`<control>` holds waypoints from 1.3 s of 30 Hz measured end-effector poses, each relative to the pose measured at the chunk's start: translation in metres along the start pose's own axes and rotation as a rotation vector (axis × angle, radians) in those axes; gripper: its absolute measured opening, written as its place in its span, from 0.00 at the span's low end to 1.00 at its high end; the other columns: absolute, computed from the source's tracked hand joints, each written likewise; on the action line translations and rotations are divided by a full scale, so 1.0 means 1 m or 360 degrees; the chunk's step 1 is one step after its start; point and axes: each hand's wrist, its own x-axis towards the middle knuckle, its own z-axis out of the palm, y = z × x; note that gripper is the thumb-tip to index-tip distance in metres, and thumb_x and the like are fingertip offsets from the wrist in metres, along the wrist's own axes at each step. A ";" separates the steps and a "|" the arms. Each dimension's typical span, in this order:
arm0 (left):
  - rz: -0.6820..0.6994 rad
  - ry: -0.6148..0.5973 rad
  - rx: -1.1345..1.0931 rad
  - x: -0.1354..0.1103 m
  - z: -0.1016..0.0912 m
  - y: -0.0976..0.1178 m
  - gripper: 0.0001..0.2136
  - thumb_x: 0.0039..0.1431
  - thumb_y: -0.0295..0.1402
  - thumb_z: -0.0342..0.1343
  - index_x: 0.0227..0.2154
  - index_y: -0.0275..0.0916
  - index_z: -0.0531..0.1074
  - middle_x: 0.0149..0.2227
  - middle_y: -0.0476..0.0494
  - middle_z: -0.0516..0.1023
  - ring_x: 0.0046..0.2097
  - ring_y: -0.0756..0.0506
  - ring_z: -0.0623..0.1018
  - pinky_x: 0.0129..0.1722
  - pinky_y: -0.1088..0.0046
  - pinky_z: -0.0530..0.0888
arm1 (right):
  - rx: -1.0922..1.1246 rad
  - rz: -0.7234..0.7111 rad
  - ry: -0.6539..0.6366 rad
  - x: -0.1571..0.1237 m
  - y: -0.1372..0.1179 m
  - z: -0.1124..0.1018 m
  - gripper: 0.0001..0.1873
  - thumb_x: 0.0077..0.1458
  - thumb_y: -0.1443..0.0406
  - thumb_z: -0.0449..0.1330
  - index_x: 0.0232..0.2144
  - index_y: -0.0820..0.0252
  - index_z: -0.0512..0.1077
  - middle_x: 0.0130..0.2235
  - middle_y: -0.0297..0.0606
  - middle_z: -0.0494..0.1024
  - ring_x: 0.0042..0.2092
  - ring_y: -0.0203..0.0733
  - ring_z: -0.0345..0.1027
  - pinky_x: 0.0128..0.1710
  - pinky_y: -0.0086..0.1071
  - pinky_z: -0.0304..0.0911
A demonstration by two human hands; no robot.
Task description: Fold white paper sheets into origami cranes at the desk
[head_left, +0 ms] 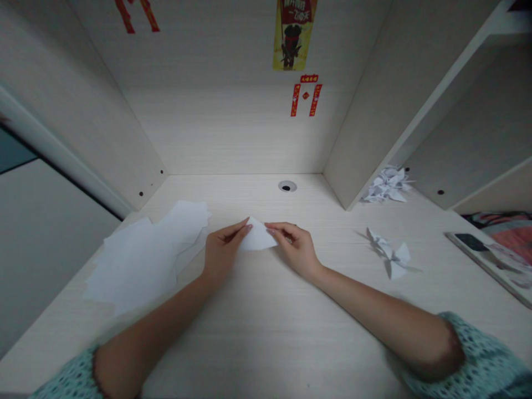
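Observation:
Between my hands, just above or on the desk, is a small folded piece of white paper (257, 238) with a pointed top. My left hand (222, 246) pinches its upper left edge between thumb and fingers. At the right corner my right hand (297, 246) grips it with thumb and forefinger. Left of my left hand lies a spread stack of white paper sheets (145, 255). Over to the right of my right hand rest a couple of folded paper pieces (390, 255), which look like origami cranes.
A heap of folded white paper (388, 184) sits by the right divider panel (374, 105). A flat tray-like object (490, 266) lies at the right edge, beside reddish fabric (509, 230). A round cable hole (287, 187) is set in the desk near the back panel.

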 end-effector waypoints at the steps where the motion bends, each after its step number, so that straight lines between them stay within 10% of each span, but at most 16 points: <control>1: 0.0004 -0.0008 0.0001 -0.001 0.000 0.000 0.16 0.48 0.40 0.61 0.40 0.40 0.78 0.42 0.44 0.80 0.44 0.42 0.78 0.45 0.68 0.73 | 0.0000 0.0009 -0.0016 0.000 0.000 0.000 0.12 0.53 0.59 0.59 0.39 0.55 0.77 0.36 0.39 0.80 0.35 0.40 0.72 0.35 0.32 0.66; 27: -0.0185 -0.0204 -0.0103 -0.002 0.004 0.001 0.17 0.43 0.40 0.65 0.37 0.38 0.79 0.40 0.42 0.81 0.41 0.42 0.79 0.43 0.67 0.74 | -0.0222 -0.0155 -0.0028 0.000 -0.004 -0.004 0.12 0.57 0.63 0.55 0.41 0.53 0.77 0.31 0.36 0.77 0.32 0.38 0.67 0.33 0.32 0.62; 33: -0.0266 -0.0523 -0.0101 0.001 -0.001 0.004 0.17 0.44 0.44 0.63 0.35 0.38 0.80 0.36 0.43 0.81 0.34 0.44 0.78 0.33 0.72 0.72 | -0.0191 -0.0183 -0.0075 -0.001 -0.007 -0.004 0.12 0.56 0.62 0.56 0.40 0.53 0.77 0.33 0.38 0.78 0.34 0.39 0.69 0.34 0.33 0.64; 39: -0.0260 -0.0461 -0.0052 0.002 -0.003 0.001 0.19 0.44 0.49 0.60 0.30 0.37 0.80 0.29 0.44 0.80 0.32 0.44 0.76 0.30 0.72 0.70 | 0.0097 0.0179 0.0033 0.003 -0.009 -0.002 0.25 0.48 0.58 0.63 0.49 0.56 0.71 0.29 0.35 0.77 0.30 0.38 0.70 0.28 0.29 0.64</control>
